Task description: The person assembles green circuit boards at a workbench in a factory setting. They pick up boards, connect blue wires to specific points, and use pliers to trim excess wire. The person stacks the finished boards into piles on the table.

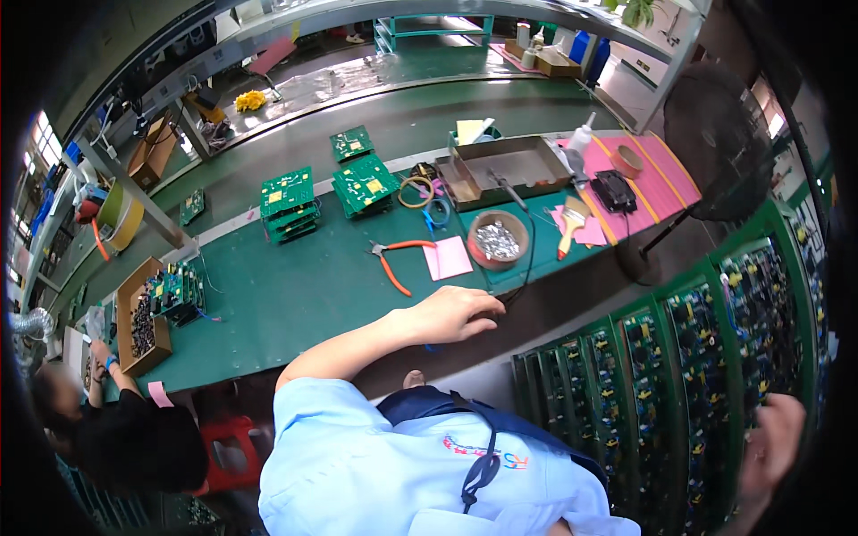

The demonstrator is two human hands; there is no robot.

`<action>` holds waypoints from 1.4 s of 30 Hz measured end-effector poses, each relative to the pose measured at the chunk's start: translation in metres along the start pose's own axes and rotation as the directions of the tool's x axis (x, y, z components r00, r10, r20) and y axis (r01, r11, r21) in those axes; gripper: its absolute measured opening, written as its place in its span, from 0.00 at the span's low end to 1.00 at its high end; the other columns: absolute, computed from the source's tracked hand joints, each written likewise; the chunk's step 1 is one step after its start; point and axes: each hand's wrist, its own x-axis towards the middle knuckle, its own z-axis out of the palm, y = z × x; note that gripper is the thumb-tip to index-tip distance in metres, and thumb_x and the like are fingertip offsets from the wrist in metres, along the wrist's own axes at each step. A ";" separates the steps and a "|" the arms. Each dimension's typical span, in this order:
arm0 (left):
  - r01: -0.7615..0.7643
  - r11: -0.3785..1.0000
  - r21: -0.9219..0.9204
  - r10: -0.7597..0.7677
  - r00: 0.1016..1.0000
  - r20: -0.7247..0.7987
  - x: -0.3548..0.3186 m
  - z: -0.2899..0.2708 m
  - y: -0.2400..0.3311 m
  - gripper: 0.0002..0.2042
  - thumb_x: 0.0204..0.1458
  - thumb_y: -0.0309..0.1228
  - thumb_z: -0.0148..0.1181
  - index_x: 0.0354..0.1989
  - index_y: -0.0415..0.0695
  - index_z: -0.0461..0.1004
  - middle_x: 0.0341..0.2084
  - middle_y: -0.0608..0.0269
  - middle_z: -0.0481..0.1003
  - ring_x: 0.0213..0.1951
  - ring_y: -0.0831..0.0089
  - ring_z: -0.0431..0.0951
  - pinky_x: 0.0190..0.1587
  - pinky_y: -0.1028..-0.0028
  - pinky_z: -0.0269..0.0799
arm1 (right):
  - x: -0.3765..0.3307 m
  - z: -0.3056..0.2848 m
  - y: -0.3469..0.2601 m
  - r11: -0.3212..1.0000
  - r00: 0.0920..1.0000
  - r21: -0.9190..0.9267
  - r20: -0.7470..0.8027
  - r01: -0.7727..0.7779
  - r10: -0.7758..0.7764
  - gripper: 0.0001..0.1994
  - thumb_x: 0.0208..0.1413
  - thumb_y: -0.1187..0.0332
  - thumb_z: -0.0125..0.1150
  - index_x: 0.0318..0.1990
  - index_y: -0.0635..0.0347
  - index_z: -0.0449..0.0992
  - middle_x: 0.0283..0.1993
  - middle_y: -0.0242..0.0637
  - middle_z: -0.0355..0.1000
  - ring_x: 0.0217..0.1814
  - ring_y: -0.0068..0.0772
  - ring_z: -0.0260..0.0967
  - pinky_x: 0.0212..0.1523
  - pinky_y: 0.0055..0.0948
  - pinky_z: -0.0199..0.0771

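Observation:
My left hand (454,313) reaches over the front edge of the bench, its fingers loosely bent and a little apart, with no object visible in it. Closest to it are a pink paper pad (448,259), orange-handled cutters (390,264) and a round tub (497,241) filled with small shiny metal parts. A thin black cable hangs over the edge by my fingertips. Off to the right, my right hand (774,439) is raised beside racks of circuit boards (693,366). It is smeared, and I cannot make out its fingers or whether they hold anything.
Stacked green circuit boards (365,186) stand on the green bench (295,295). A metal tray (505,170), a brush (572,228) and a fan (715,138) are at the right. A co-worker (134,438) sits at left near a cardboard box (159,343) of small components.

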 end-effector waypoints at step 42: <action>0.500 0.202 -0.842 -0.953 -0.096 -0.286 -0.202 -0.043 -0.116 0.10 0.45 0.26 0.50 0.37 0.37 0.67 0.30 0.61 0.71 0.33 0.77 0.71 0.36 0.80 0.65 | 0.675 0.607 -0.322 -0.568 0.712 0.526 0.683 -0.633 -0.161 0.11 0.45 0.76 0.50 0.36 0.74 0.63 0.33 0.47 0.65 0.36 0.40 0.66 0.38 0.37 0.70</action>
